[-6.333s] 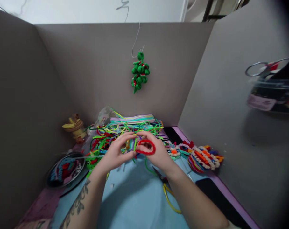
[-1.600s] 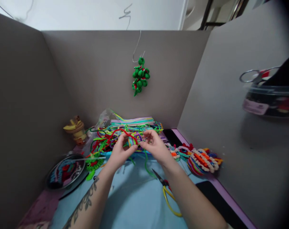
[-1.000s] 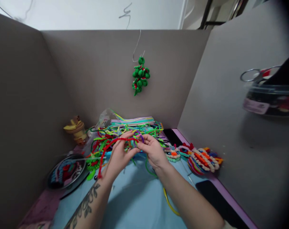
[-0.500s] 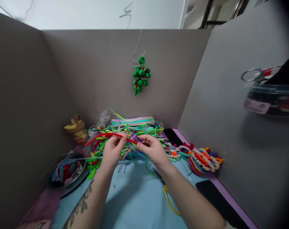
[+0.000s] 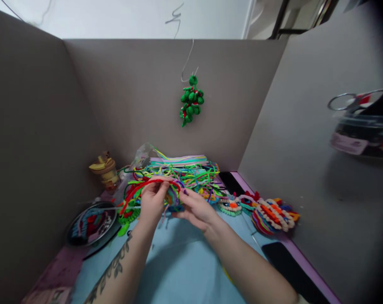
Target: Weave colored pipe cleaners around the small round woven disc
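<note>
My left hand [image 5: 153,202] is closed in a pinch on a red pipe cleaner [image 5: 134,190], whose free end droops to the left. The strand arches across to my right hand [image 5: 197,209], where thumb and fingers close on its bent right end and on a rainbow-coloured pipe-cleaner piece [image 5: 173,197]. Fingers partly cover that piece, so its full shape is hidden. Behind both hands lies a heap of many-coloured pipe cleaners [image 5: 191,171]. A green pipe-cleaner figure [image 5: 128,213] sits just left of my left wrist.
Finished-looking striped pipe-cleaner pieces [image 5: 272,215] lie at the right, near a black phone-like slab [image 5: 289,266]. A round dish [image 5: 92,223] stands left. Yellow scissor handles [image 5: 227,273] show beside my right forearm. A green ornament [image 5: 192,101] hangs on the back panel [image 5: 131,93].
My right hand has turned and spread lower around the rainbow piece. The red pipe cleaner now bends down at its right end. The view has shifted slightly, and my forearm covers more of the scissors.
</note>
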